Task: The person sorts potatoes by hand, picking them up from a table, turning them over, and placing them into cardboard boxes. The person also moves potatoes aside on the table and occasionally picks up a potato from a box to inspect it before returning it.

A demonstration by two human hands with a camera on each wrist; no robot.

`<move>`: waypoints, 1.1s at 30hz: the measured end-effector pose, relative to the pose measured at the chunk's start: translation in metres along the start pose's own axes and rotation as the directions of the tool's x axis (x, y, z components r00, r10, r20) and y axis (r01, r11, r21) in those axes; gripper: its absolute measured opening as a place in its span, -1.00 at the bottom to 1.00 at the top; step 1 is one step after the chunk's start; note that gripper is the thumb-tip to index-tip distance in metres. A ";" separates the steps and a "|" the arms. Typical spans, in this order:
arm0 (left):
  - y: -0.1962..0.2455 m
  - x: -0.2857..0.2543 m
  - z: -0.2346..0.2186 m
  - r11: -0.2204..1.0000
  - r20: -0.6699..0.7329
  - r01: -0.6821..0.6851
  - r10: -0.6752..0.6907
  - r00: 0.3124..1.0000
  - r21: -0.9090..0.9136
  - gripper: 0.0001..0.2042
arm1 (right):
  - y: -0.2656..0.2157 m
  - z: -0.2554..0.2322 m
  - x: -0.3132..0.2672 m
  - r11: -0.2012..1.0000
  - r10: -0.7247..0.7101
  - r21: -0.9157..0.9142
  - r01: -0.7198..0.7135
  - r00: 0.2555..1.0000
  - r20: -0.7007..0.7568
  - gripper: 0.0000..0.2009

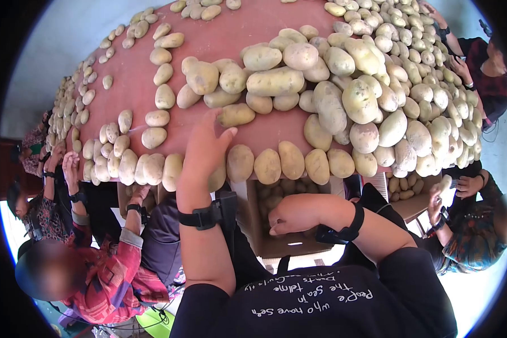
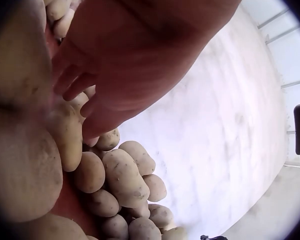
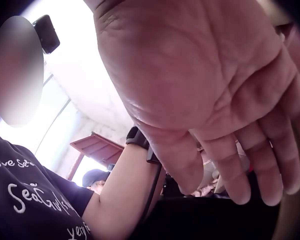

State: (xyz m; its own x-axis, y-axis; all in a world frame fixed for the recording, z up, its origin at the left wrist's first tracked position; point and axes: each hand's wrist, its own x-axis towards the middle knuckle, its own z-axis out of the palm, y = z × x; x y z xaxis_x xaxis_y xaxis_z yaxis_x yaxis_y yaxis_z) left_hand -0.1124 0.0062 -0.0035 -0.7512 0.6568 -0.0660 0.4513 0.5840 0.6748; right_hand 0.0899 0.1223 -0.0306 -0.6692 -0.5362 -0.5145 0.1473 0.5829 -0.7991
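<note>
My left hand (image 1: 204, 147) reaches over the red tabletop (image 1: 200, 125), its fingertips right at the left end of an oblong potato (image 1: 236, 115). The thumb is spread away from the fingers. In the left wrist view this hand (image 2: 120, 65) comes in from above, and the same yellowish potato (image 2: 69, 139) overlaps its fingertips. My right hand (image 1: 290, 214) hangs over a cardboard box (image 1: 276, 248) of potatoes below the table's edge. Its palm shows bare in the right wrist view, the right hand (image 3: 200, 95) having nearly straight fingers with nothing in them.
A row of potatoes (image 1: 267, 167) lines the near table edge. Bigger heaps (image 1: 357, 100) cover the middle and right side. Other people work close on both sides, a red-patterned sleeve (image 1: 118, 273) at left and a person's hand (image 1: 436, 197) at right. Another potato box (image 1: 405, 194) stands at right.
</note>
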 end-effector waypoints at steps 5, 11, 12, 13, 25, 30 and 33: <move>-0.021 0.009 0.022 0.983 -0.108 -0.139 0.152 0.983 0.121 -0.44 | 0.000 0.003 0.005 0.995 0.082 -0.051 -0.085 0.995 -0.055 -0.60; -0.016 0.013 0.022 0.962 -0.019 -0.114 0.122 0.992 0.249 -0.46 | -0.007 -0.004 0.001 0.996 0.086 -0.034 -0.088 0.995 -0.055 -0.57; -0.013 0.012 0.024 0.975 -0.013 -0.085 0.090 0.996 0.204 -0.49 | -0.007 -0.004 0.001 0.996 0.082 -0.037 -0.084 0.994 -0.066 -0.57; -0.008 0.010 0.026 0.986 -0.006 -0.056 0.058 0.998 0.158 -0.51 | -0.008 -0.004 0.001 0.996 0.078 -0.040 -0.081 0.994 -0.078 -0.57; 0.018 -0.007 -0.018 0.874 0.114 -0.018 0.084 0.990 -0.486 -0.51 | -0.007 -0.030 -0.028 0.854 -0.091 0.453 0.255 0.931 -0.353 -0.53; 0.029 -0.028 -0.016 0.563 0.309 0.054 0.370 0.876 -0.825 -0.48 | -0.003 -0.030 -0.034 0.297 0.075 0.821 0.488 0.845 -0.529 -0.46; 0.028 -0.035 -0.008 0.595 0.452 0.153 0.395 0.800 -0.789 -0.43 | -0.008 -0.026 -0.042 0.267 -0.034 0.796 0.542 0.831 -0.555 -0.36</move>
State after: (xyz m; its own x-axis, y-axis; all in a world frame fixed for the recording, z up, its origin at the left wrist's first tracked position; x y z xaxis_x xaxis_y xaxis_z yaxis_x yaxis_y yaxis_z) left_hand -0.0776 -0.0041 0.0231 -0.2047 0.9716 -0.1187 -0.2265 0.0709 0.9714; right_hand 0.0976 0.1560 0.0057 -0.9654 -0.1268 -0.2280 0.2565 -0.6212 -0.7405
